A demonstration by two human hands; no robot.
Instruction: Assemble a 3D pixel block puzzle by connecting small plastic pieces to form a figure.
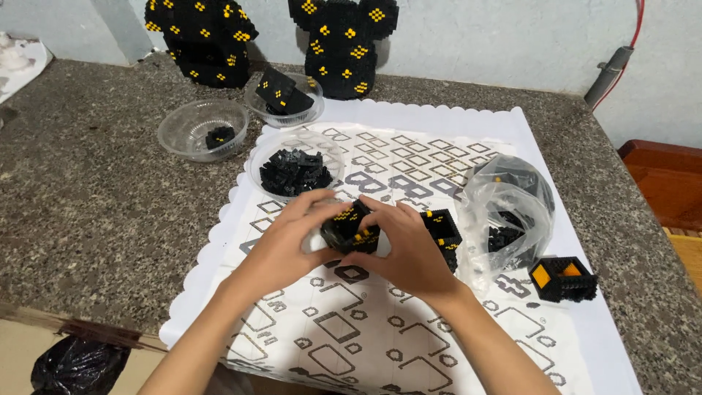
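both hands, left and right, are gripping a half-built block piece with closed fingers, while many loose bricks are waiting in a bowl.

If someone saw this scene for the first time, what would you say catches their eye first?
First, the left hand and right hand meeting at the middle of the patterned white mat, both gripping a black-and-yellow brick piece. Next, two tall black brick figures dotted with yellow, standing against the back wall. Clear bowls of black bricks sit between them and the hands.
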